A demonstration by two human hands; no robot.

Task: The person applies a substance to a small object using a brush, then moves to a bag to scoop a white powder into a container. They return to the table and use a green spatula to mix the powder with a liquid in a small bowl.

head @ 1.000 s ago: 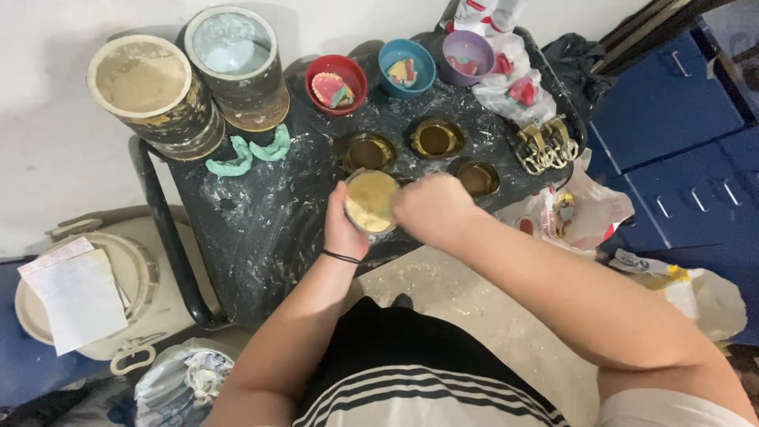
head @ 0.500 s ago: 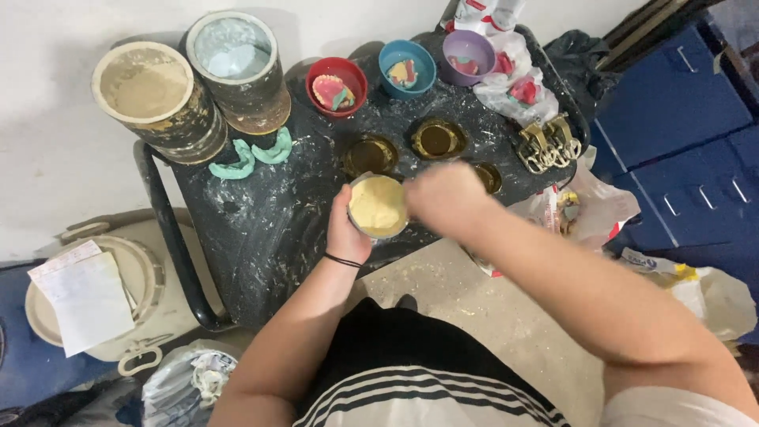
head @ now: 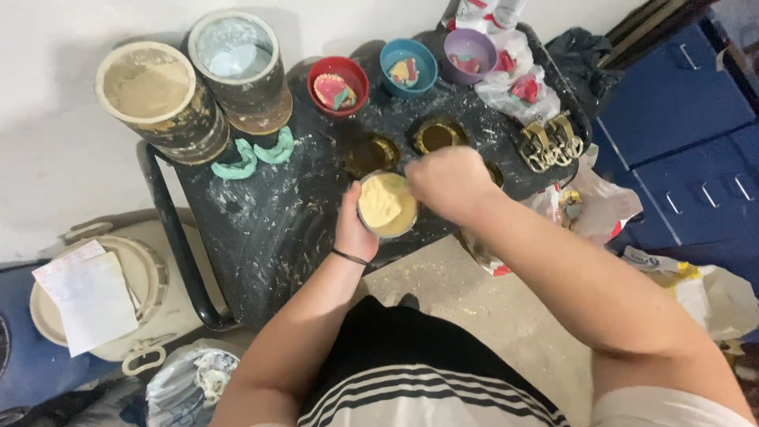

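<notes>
We note L hand (head: 353,225) cupping mixing bowl (head: 387,205) w/ yellow paste; R hand (head: 449,183) fisted at rim, contents unclear.

My right hand (head: 449,183) is motion-blurred; whatever it grips is hidden. It covers most of 1 brass ring (head: 492,172). My left hand (head: 353,228) hides the mixing cup's (head: 387,206) wall. Bucket (head: 99,296) cut off at left edge.
</notes>
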